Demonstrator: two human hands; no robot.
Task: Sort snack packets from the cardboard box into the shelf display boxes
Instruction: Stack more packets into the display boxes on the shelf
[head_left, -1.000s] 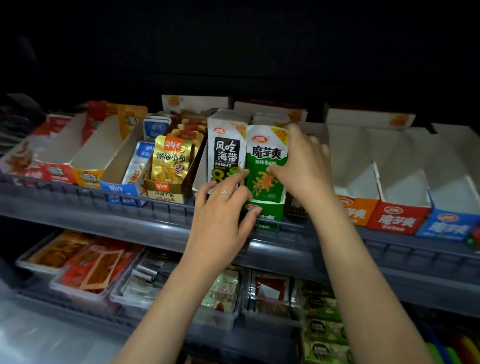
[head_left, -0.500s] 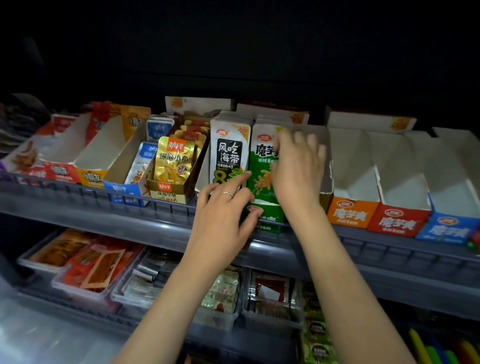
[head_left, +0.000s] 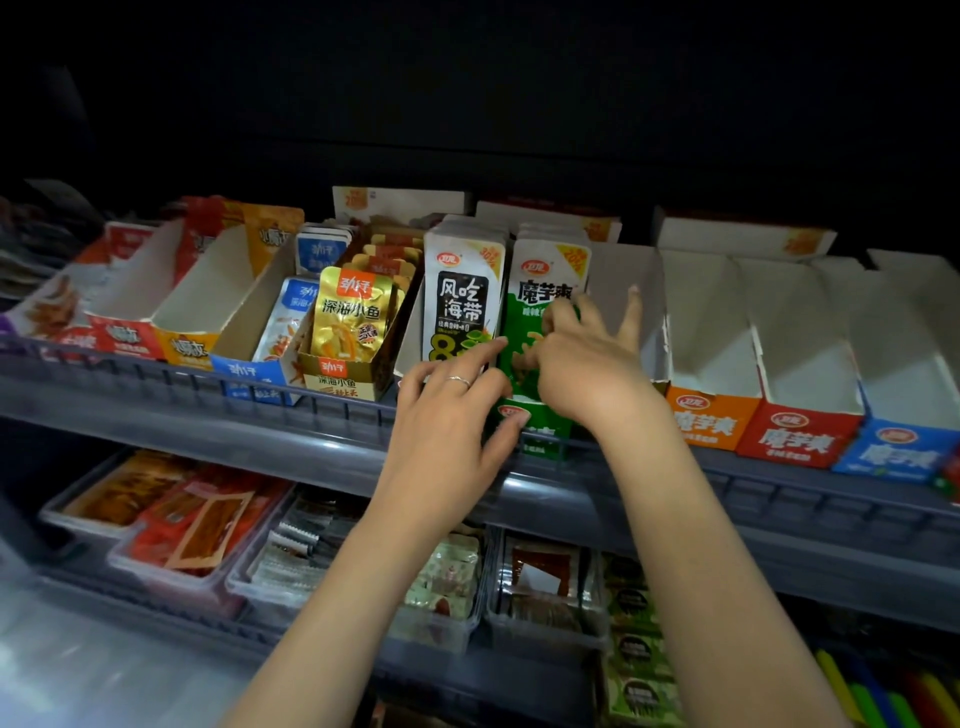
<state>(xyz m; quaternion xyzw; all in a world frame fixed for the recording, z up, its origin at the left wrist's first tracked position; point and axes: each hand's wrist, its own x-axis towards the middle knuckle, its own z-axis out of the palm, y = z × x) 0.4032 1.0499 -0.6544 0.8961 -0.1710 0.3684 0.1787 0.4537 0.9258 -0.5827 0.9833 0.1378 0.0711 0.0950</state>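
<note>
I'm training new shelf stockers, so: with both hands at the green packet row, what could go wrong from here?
1. The green packets stand tall above their box's low front. As the right hand works at the front one, it may tip forward over the shelf rail.
2. The left hand reaches across the base of the black-and-white packets next door. A careless nudge could topple that row.

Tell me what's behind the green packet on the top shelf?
More packets stand in a row behind the green packet; only their white top edges show. Their fronts are covered by it, so I cannot tell how many. The right hand covers part of its front.
</note>
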